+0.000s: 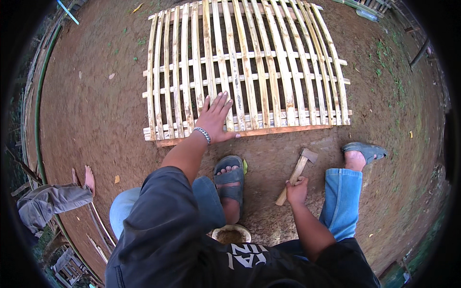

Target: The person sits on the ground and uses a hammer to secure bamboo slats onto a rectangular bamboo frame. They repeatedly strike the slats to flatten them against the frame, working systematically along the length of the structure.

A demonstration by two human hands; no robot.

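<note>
A panel of pale wooden slats (pixel 249 57), crossed by several battens, lies on the dirt in front of me. My left hand (pixel 214 117) rests on its near edge with the fingers spread over the slats and the thumb apart. A reddish-brown board (pixel 269 130) shows under that near edge. Low on the right, my right hand (pixel 297 190) is wrapped round the wooden handle of a hatchet (pixel 300 166). The hatchet's metal head points up and away from me, apart from the panel.
A round bowl (pixel 244 230) with brown contents stands by my sandalled foot (pixel 230 180). Another person's leg (pixel 57 199) stretches in from the left, near thin wood strips (pixel 100 223). A green hose or pole (pixel 41 105) runs along the left. A clear bottle (pixel 367 15) lies at the far right.
</note>
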